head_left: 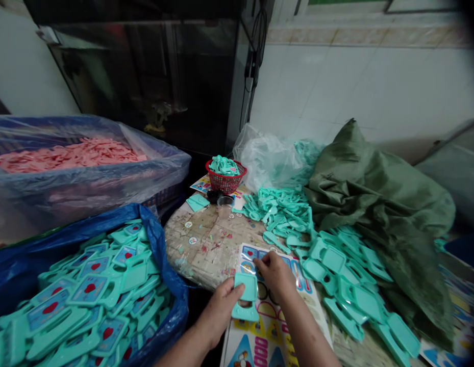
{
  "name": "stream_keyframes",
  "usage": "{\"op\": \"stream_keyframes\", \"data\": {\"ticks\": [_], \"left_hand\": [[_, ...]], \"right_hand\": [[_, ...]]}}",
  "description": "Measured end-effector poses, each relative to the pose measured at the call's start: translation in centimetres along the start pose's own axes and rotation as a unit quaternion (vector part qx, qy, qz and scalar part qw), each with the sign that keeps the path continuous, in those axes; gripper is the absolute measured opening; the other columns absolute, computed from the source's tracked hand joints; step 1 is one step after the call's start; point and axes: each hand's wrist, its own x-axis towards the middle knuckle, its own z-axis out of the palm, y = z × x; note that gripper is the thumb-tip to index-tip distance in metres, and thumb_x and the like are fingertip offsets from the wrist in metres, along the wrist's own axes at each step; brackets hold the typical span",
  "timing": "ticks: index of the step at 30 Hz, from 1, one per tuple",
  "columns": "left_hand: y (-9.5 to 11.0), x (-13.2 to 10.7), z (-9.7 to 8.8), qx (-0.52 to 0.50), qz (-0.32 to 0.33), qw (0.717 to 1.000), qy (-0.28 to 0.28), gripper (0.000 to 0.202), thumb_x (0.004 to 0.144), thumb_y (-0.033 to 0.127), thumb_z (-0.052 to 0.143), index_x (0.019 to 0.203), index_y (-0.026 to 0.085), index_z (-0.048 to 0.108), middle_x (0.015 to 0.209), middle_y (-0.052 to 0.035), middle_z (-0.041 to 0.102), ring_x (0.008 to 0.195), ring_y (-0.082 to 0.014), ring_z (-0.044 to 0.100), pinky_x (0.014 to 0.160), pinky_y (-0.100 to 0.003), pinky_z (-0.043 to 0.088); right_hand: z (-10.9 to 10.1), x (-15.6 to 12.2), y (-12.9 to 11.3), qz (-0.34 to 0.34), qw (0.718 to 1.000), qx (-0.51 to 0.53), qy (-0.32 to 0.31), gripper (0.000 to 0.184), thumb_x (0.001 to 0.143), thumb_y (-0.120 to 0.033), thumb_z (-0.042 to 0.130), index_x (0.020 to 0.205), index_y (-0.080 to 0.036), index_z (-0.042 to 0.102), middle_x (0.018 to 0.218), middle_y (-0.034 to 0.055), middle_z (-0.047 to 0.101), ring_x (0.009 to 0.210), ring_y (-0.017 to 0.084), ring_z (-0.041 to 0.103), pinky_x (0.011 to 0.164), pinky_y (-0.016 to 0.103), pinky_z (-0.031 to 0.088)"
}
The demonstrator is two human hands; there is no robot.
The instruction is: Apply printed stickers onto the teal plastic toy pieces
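Note:
My left hand (220,310) is closed on a flat teal plastic piece (246,296), held upright over a sticker sheet (267,326) at the table's near edge. My right hand (274,271) rests on the upper part of that sheet, its fingertips pinched at a sticker near the top; what they hold is too small to tell. A heap of bare teal pieces (336,270) lies just right of my hands.
A blue-lined bin (160,244) at lower left holds several teal pieces with heart stickers. Behind it a plastic-lined crate (145,178) holds pink pieces. A small red basket (225,178) of teal parts, a clear bag and a green sack (374,193) sit farther back.

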Motion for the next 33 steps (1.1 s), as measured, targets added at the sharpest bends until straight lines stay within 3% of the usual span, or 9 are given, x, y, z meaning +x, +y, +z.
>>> {"op": "stream_keyframes", "data": {"ticks": [4,7,12,16,20,23,29,33], "left_hand": [[0.1,-0.2,0.1,0.004,0.010,1.000,0.006,0.038,0.068,0.042,0.069,0.094,0.015,0.063,0.068,0.0003,0.061,0.058,-0.0127,0.055,0.057,-0.025,0.043],[0.3,-0.2,0.3,0.010,0.013,1.000,0.005,0.037,0.067,0.043,0.069,0.090,0.014,0.063,0.068,-0.0009,0.062,0.059,-0.0141,0.056,0.057,-0.026,0.043],[0.4,-0.2,0.4,0.021,0.009,1.000,0.003,0.040,0.066,0.045,0.070,0.091,0.015,0.063,0.073,-0.0039,0.065,0.064,-0.0180,0.061,0.062,-0.030,0.045],[0.4,-0.1,0.2,0.020,0.006,1.000,0.009,0.041,0.066,0.044,0.071,0.092,0.014,0.065,0.074,-0.0045,0.067,0.064,-0.0168,0.061,0.060,-0.028,0.045],[1.1,-0.8,0.1,-0.002,0.005,1.000,0.008,0.038,0.069,0.041,0.069,0.095,0.013,0.064,0.076,-0.0052,0.068,0.065,-0.0163,0.062,0.062,-0.027,0.047],[2.2,-2.0,0.4,-0.040,-0.001,0.999,-0.024,0.033,0.075,0.035,0.066,0.100,0.014,0.063,0.085,-0.0086,0.070,0.073,-0.0188,0.065,0.068,-0.031,0.050],[3.2,-3.8,1.9,-0.076,-0.022,0.993,-0.085,0.027,0.078,0.025,0.063,0.101,0.012,0.064,0.083,-0.0111,0.071,0.074,-0.0205,0.068,0.071,-0.031,0.051],[2.8,-4.3,2.7,-0.067,-0.016,0.995,-0.073,0.028,0.078,0.028,0.064,0.100,0.010,0.065,0.083,-0.0132,0.072,0.075,-0.0225,0.068,0.070,-0.031,0.052]], "right_hand": [[-0.2,1.0,-0.4,0.019,0.996,0.090,-0.020,0.023,0.064,-0.036,0.066,0.055,-0.021,0.050,0.051,-0.0041,0.052,0.052,0.012,0.046,0.050,0.023,0.030],[-1.3,1.9,-1.4,0.036,0.981,0.189,-0.039,0.030,0.062,-0.045,0.065,0.057,-0.020,0.050,0.048,-0.0053,0.048,0.046,0.010,0.042,0.046,0.023,0.031],[-5.4,2.6,-3.4,0.029,0.936,0.346,-0.060,0.042,0.064,-0.058,0.060,0.059,-0.023,0.037,0.041,-0.0117,0.027,0.037,0.007,0.022,0.039,0.022,0.020],[-7.9,0.4,-3.4,0.010,0.912,0.404,-0.070,0.043,0.065,-0.055,0.065,0.061,-0.022,0.039,0.044,-0.0111,0.028,0.041,0.006,0.022,0.042,0.022,0.019],[-7.9,-3.8,-2.2,0.038,0.908,0.408,-0.083,0.038,0.067,-0.050,0.069,0.064,-0.020,0.046,0.047,-0.0096,0.033,0.044,0.006,0.023,0.044,0.022,0.018],[-7.3,-6.4,-1.0,0.050,0.919,0.385,-0.072,0.037,0.068,-0.050,0.069,0.064,-0.019,0.049,0.052,-0.0074,0.039,0.049,0.007,0.030,0.048,0.021,0.024],[-6.5,-9.1,0.3,-0.002,0.949,0.313,-0.049,0.034,0.069,-0.050,0.066,0.067,-0.020,0.052,0.059,-0.0041,0.046,0.056,0.010,0.039,0.052,0.023,0.031],[-6.5,-10.2,0.7,-0.049,0.970,0.237,-0.018,0.027,0.074,-0.046,0.061,0.068,-0.021,0.053,0.056,-0.0043,0.045,0.052,0.011,0.040,0.050,0.023,0.032]]}}
